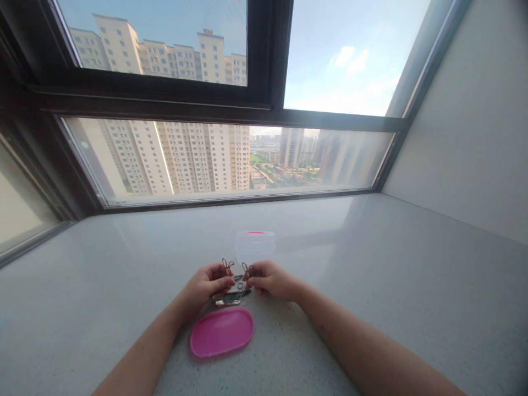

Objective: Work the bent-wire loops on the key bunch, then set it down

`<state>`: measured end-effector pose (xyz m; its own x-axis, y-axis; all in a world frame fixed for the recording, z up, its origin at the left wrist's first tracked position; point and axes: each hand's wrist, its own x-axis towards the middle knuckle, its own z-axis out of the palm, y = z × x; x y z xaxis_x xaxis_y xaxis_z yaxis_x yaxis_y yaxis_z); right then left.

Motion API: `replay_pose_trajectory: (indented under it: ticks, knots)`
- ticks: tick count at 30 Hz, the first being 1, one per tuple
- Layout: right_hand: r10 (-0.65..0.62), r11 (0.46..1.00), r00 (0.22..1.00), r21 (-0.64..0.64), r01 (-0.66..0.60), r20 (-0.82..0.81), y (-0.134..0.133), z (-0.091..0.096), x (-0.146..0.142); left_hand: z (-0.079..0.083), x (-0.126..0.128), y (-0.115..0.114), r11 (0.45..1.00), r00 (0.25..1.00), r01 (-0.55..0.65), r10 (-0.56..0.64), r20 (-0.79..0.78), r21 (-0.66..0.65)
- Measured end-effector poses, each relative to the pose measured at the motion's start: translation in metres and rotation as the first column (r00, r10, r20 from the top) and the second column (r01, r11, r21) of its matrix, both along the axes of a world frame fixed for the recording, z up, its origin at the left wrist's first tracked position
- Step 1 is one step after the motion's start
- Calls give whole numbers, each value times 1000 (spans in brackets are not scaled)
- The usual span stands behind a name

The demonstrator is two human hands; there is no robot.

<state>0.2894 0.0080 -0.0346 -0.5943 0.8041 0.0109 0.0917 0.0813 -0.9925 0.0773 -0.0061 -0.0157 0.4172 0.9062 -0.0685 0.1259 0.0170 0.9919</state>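
My left hand pinches a small brown wire clip that sticks up from its fingertips. My right hand pinches a second brown wire clip the same way. The two hands almost meet over a little pile of small metal bits and rings on the pale stone sill. Just beyond the hands stands a clear plastic tub with a pink bottom. A pink oval lid lies flat on the sill, nearer to me than the hands.
The sill runs to a dark-framed window at the back, with high-rise blocks outside. A plain wall closes the right side. A second window pane borders the left.
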Motion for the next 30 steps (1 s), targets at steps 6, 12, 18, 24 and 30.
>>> replay_pose_trajectory:
  ticks: [6,12,18,24,30]
  knots:
    - [3,1000,1000,7,-3,-2,-2,3,0,-3,-1,2,1000,1000,4,-4,-2,9]
    - [3,1000,1000,2,-3,-9,-2,3,0,0,-1,0,1000,1000,0,0,-9,2]
    - [11,1000,1000,-4,-11,-19,-2,3,0,-1,-1,0,1000,1000,-7,7,-2,-15]
    - [25,1000,999,0,-25,-48,2,-5,0,-3,-1,2,1000,1000,-15,15,2,-20]
    - [42,999,997,9,-41,-57,1,-2,-1,-5,-2,3,1000,1000,-9,9,-5,-5]
